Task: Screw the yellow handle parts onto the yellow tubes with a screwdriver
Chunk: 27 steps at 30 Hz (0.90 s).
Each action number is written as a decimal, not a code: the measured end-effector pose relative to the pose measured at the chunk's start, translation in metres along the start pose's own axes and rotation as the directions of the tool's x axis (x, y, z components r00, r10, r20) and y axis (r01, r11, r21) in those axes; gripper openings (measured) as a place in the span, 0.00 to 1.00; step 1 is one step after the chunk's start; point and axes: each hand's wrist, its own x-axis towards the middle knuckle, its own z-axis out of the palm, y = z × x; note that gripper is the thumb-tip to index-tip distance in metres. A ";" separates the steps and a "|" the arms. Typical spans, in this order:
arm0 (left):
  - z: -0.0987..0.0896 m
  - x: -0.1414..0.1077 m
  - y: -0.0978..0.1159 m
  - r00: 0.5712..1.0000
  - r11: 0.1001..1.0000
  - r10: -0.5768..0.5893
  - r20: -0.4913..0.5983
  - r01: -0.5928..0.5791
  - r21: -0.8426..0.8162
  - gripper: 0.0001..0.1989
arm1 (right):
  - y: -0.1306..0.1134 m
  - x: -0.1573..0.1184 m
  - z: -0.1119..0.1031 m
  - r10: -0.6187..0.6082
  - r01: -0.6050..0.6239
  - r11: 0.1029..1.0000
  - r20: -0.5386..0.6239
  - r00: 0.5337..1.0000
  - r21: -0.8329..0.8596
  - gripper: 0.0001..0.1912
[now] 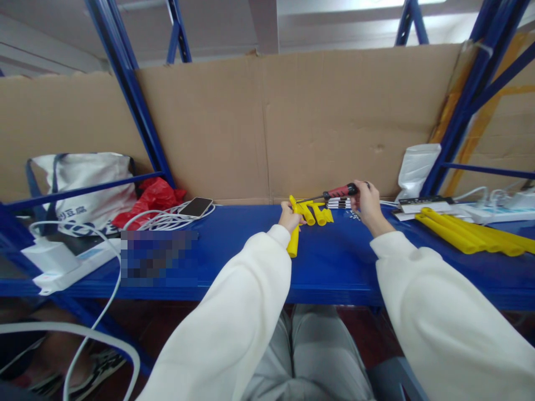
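Note:
My left hand (289, 217) is closed round a yellow plastic part (293, 242), whose tube points down toward the front of the blue table. In my right hand (366, 204) is a screwdriver (339, 192) with a red and black handle, held nearly level. Its shaft reaches left to the top of the yellow part; whether the tip touches it is too small to tell. Just right of my left hand, more short yellow pieces (320, 215) lie on the table. Small silvery-white items (339, 204) sit behind them, under the screwdriver.
Long yellow tubes (468, 234) lie at the right, before a power strip (497, 213). A white pouch (418, 167) leans there. At the left are a phone (197, 207), white cables, a red bag (150, 200), a cloth bag (87, 184) and another power strip (79, 267). Cardboard (326, 122) stands behind.

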 end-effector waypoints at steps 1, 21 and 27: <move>0.000 0.000 0.000 1.000 1.000 -0.001 0.001 0.001 -0.004 0.26 | 0.001 0.001 -0.001 -0.018 0.018 1.000 -0.002 1.000 -0.005 0.21; 0.000 -0.001 0.001 1.000 1.000 0.000 -0.014 0.000 0.009 0.24 | -0.005 -0.003 0.005 0.047 -0.046 0.999 -0.034 0.998 0.017 0.15; 0.000 0.000 0.000 1.000 1.000 -0.003 -0.015 0.003 0.009 0.25 | -0.002 -0.003 0.001 0.056 -0.056 0.998 0.032 0.998 0.012 0.25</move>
